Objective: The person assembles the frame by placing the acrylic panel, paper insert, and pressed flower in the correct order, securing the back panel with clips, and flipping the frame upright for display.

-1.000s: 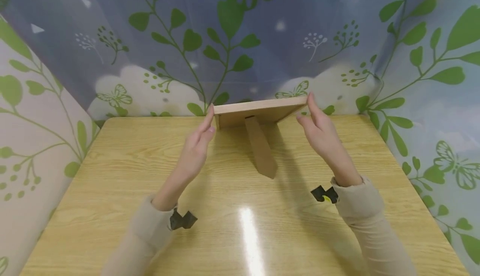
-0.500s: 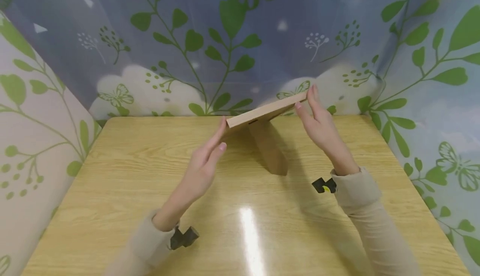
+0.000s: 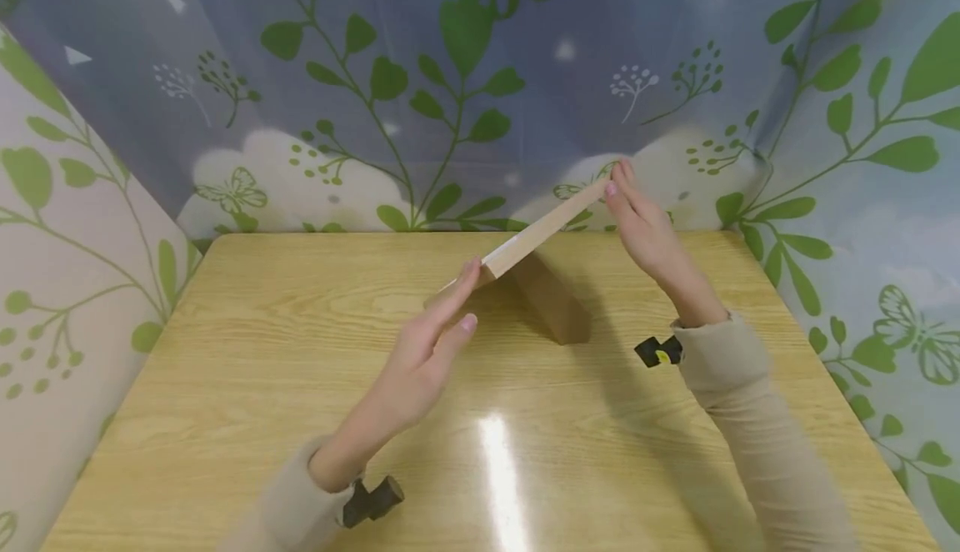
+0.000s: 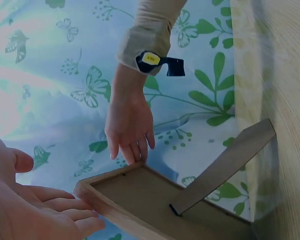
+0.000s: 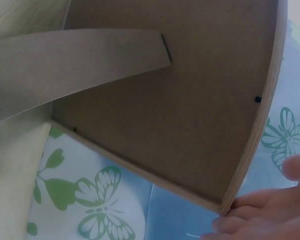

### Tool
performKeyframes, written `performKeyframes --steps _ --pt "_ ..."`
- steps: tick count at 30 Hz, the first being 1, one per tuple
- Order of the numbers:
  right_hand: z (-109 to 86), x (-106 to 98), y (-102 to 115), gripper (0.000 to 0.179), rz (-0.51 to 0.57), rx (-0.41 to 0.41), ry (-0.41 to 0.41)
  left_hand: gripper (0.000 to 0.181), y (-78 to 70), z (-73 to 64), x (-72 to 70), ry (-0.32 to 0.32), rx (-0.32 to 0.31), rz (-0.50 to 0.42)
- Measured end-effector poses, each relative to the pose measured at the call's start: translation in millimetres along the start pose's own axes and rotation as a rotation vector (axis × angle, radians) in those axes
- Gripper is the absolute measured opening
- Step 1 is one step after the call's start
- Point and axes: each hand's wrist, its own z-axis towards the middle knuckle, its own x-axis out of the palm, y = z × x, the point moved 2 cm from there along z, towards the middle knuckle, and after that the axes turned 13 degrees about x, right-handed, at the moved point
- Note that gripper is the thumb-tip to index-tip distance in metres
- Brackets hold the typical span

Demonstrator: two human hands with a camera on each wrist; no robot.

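Observation:
A wooden picture frame (image 3: 549,228) stands on its easel leg (image 3: 546,298) near the back of the table, its back panel (image 5: 190,130) facing my right wrist camera. Seen from above, it is turned at a slant, left end nearer me. My left hand (image 3: 420,356) touches its left edge with straight fingers, thumb held away from it. At the far upper corner, the extended fingers of my right hand (image 3: 651,233) touch the frame. The left wrist view shows both hands at the frame's edges and the brown leg (image 4: 225,167) reaching to the table. The picture side is hidden.
The wood-grain table (image 3: 247,352) carries a bright light reflection at its front middle. A patterned cloth (image 3: 300,118) with leaves and butterflies hangs right behind the table and along both sides. Black wrist cameras (image 3: 371,502) sit at the cuffs.
The frame has turned, its left end swinging toward me and to the right. My left hand moved along with it, nearer and rightward; my right hand shifted slightly farther back at the corner.

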Motion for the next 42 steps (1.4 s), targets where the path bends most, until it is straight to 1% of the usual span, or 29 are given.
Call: performKeyframes --steps 6,13,17,22,24,26,28,30,33,37,39,42 --pt "9.9 -3.2 1.5 0.065 -0.007 -0.027 0.018 0.051 -5.0 0.0 7.8 0.036 0.048 -0.007" --pt "23.0 -1.3 2.3 0.066 -0.017 -0.036 0.058 0.052 -13.8 1.3 16.0 0.075 0.070 -0.011" --pt "27.7 0.6 5.0 0.064 -0.031 -0.052 0.081 0.053 -16.3 -0.6 20.9 0.099 0.079 -0.037" --pt "34.1 3.4 7.9 0.062 -0.035 -0.078 0.108 0.053 -19.3 -1.2 25.3 0.111 0.106 -0.029" --pt "35.5 4.7 8.4 0.062 -0.032 -0.090 0.112 0.053 -20.1 -1.5 25.8 0.112 0.107 -0.019" --pt "33.6 5.7 9.5 0.063 -0.040 -0.101 0.111 0.053 -20.5 -2.1 24.7 0.111 0.094 -0.021" --pt "27.4 6.2 11.7 0.063 -0.054 -0.124 0.102 0.053 -19.4 -2.0 21.7 0.104 0.082 -0.037" --pt "16.2 6.2 15.7 0.063 -0.072 -0.151 0.090 0.052 -16.2 0.7 16.6 0.095 0.067 -0.063" --pt "-7.1 7.4 24.2 0.061 -0.122 -0.209 0.072 0.050 -5.8 11.4 5.8 0.076 0.054 -0.099" --pt "-44.0 14.1 33.2 0.061 -0.195 -0.269 0.069 0.047 16.5 36.6 -10.4 0.059 0.019 -0.123" --pt "-62.3 19.6 35.5 0.063 -0.230 -0.293 0.070 0.046 30.0 51.7 -16.6 0.066 0.006 -0.125" --pt "-87.7 29.9 37.4 0.067 -0.289 -0.349 0.048 0.044 50.7 75.5 -22.3 0.079 -0.015 -0.141"
